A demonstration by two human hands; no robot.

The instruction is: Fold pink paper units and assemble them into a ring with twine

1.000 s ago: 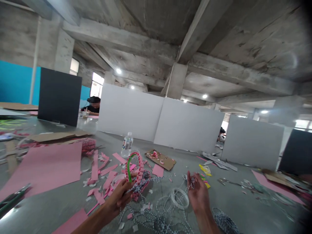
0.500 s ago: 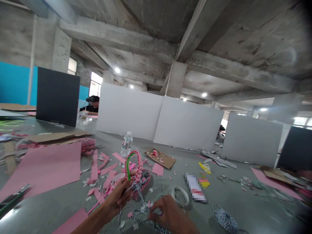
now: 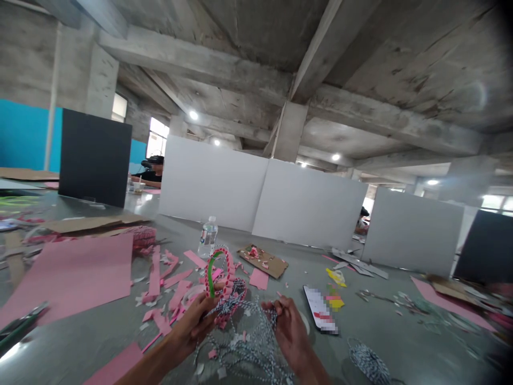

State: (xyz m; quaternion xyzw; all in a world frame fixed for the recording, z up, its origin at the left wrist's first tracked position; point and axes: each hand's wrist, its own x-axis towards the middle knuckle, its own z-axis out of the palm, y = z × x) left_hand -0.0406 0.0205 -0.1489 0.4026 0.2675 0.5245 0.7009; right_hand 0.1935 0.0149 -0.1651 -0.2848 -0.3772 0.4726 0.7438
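Note:
My left hand [image 3: 200, 316] is closed around the lower part of a looped craft piece [image 3: 208, 278], with red-pink dots along its rim and a green inner band. A second pink loop bound with cord hangs beside it. My right hand [image 3: 286, 323] pinches a black-and-white cord [image 3: 250, 306], which runs across to a knotted bunch at the craft piece. More of this cord falls in loose loops onto the table under both hands. Behind my right hand, a roll of tape [image 3: 305, 322] is mostly hidden.
A water bottle [image 3: 208, 238] stands beyond the craft piece, near a cardboard piece [image 3: 270, 263] with scraps. Pink sheets [image 3: 92, 267], strips and pliers-like tool [image 3: 26, 326] lie left. A coil of cord [image 3: 368, 363] and a phone-like thing [image 3: 320, 310] lie right. White panels [image 3: 216, 179] stand behind.
My right hand has risen and moved slightly right, drawing the cord up into a span between both hands. It now covers most of the tape roll. My left hand has barely moved.

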